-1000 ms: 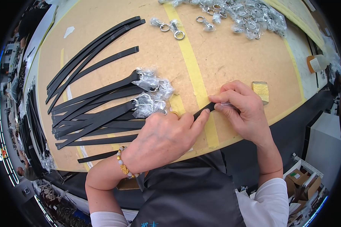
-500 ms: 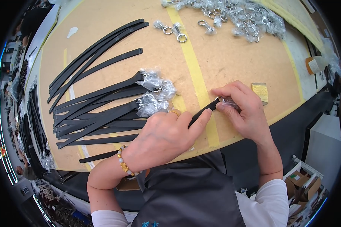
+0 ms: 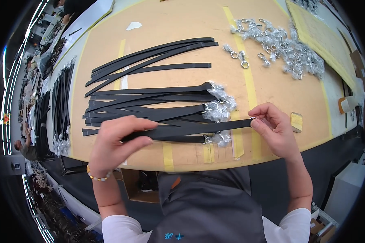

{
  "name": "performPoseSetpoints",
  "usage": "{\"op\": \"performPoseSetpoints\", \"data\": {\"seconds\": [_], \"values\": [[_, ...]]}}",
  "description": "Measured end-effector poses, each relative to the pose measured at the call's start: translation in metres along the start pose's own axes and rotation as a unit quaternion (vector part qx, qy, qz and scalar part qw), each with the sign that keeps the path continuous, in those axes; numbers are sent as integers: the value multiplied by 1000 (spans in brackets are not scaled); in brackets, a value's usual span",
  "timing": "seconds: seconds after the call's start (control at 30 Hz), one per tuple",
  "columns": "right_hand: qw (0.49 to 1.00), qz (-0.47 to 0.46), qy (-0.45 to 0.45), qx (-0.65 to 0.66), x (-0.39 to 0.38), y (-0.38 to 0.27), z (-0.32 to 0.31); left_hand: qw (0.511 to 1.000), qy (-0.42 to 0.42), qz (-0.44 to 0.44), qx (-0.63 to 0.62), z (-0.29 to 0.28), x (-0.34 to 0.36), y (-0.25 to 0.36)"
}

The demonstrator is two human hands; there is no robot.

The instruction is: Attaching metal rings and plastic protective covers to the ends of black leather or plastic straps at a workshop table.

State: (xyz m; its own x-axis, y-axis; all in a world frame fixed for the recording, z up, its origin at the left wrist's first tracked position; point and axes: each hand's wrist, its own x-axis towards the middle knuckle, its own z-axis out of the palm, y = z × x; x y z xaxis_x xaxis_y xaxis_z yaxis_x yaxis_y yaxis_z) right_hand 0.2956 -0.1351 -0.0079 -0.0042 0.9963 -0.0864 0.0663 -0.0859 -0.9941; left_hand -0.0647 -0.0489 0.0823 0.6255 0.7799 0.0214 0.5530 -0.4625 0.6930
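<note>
My right hand [image 3: 276,130] pinches one end of a black strap [image 3: 202,127], where a bit of metal ring shows at the fingertips; the rest of the fitting is hidden. The strap runs left across the table edge to my left hand [image 3: 117,135], whose thumb and fingers are spread around its other end without visibly gripping it. Beneath and beyond it lie several black straps [image 3: 150,110] with plastic-wrapped metal clasps [image 3: 223,106] at their right ends. Farther off are plain black straps [image 3: 162,47]. Two loose wrapped clasps [image 3: 233,53] sit near a bigger heap of clasps [image 3: 286,46].
A small yellow-topped block [image 3: 296,121] is right of my right hand. A bottle with an orange band [image 3: 346,105] stands at the right edge. More straps [image 3: 62,107] lie on the left. A cardboard box [image 3: 129,186] is below the table edge. Another person [image 3: 26,150] is far left.
My left hand has slid left along the strap, away from my right hand, and its fingers have spread. The strap now stretches between both hands. The whole view has shifted too.
</note>
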Motion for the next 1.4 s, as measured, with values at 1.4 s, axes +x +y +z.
{"op": "performPoseSetpoints", "data": {"seconds": [1.4], "values": [[985, 47, 102, -129, 138, -5, -14, 992, -104, 69, 20, 62, 151, -95]]}}
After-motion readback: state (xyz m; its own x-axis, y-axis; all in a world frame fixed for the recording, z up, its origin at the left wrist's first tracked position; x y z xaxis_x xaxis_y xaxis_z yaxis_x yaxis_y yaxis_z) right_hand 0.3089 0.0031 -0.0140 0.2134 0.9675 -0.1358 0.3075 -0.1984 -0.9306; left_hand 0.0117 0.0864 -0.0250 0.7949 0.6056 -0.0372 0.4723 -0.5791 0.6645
